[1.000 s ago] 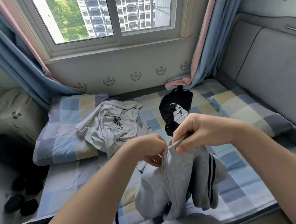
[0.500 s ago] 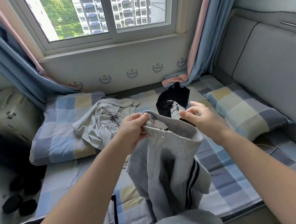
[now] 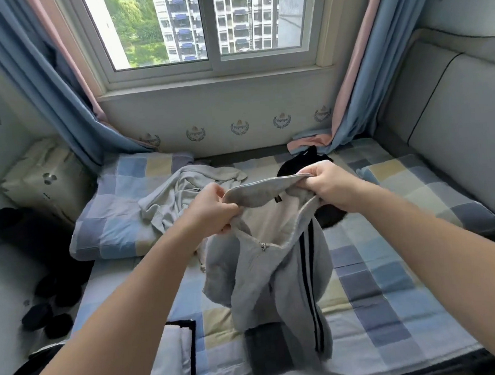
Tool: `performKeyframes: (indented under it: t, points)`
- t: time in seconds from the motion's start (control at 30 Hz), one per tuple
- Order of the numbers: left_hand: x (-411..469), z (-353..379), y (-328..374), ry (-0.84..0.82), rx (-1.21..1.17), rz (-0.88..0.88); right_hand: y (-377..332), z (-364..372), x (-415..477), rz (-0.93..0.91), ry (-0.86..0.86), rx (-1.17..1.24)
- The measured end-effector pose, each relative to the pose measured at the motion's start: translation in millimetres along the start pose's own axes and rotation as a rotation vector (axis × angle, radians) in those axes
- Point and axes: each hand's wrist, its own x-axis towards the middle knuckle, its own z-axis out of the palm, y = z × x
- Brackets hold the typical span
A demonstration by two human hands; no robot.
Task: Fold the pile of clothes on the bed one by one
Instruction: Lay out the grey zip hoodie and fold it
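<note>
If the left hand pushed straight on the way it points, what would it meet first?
The left hand points forward-right into the collar of the grey jacket it grips. Beyond that, it would probably meet the black garment on the bed, though depth is unclear.

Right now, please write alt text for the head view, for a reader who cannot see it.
The left hand and the right hand grip a grey zip jacket by its top edge and hold it above a checked bed. Behind it, a crumpled light grey garment and a black garment lie on the bed, under a window.
</note>
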Motion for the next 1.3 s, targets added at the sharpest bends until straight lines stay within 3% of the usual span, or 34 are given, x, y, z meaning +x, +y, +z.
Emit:
performKeyframes:
  t: [0.07, 0.17, 0.23, 0.37, 0.5, 0.6, 0.7, 0.83, 0.93, 1.07, 1.13, 1.23, 1.3]
  points:
    - [-3.0, 4.3, 8.2, 0.024, 0.178, 0.087, -24.2, -9.5, -4.7, -0.086, -0.063, -0.063]
    - [-11.8, 8.5, 27.4, 0.208, 0.508, 0.156, -45.7, -34.8, -11.3, -0.185, -0.053, -0.152]
    - [-24.1, 11.3, 45.2, 0.323, 0.608, 0.174, -51.2, -60.9, -20.8, -0.187, -0.073, -0.226]
    - [-57.6, 29.9, 83.2, 0.535, 0.605, 0.275, -35.4, -106.7, -49.0, -0.09, -0.064, -0.634]
    - [-90.9, 67.5, 97.7, 0.65, 0.409, 0.4, 2.5, -138.7, -84.8, -0.103, 0.138, -0.646]
    - [-110.0, 95.6, 99.8, 0.626, 0.14, 0.316, 16.2, -149.2, -112.0, -0.21, 0.201, -0.475]
    - [-135.0, 122.8, 109.5, 0.626, 0.001, 0.267, 20.3, -160.5, -148.5, -0.132, 0.127, -0.144]
    - [-172.1, 141.5, 134.5, 0.523, 0.045, 0.274, 29.1, -179.6, -188.8, -0.059, 0.076, 0.133]
    - [-194.6, 138.1, 153.5, 0.39, 0.123, 0.402, 27.2, -191.6, -218.6, -0.045, -0.048, 0.272]
    - [-219.5, 119.2, 166.8, 0.145, 0.19, 0.516, 12.0, -226.8, -253.4, -0.158, -0.348, 0.146]
    - [-230.0, 114.0, 173.8, 0.088, 0.351, 0.506, 6.9, -241.3, -258.8, -0.197, -0.416, 0.037]
    - [-229.9, 113.2, 177.7, 0.194, 0.573, 0.477, 1.5, -248.0, -255.2, -0.269, -0.27, -0.202]
    - [-216.9, 108.2, 163.8, 0.276, 0.577, 0.411, 4.0, -252.3, -247.7, -0.343, -0.182, -0.333]
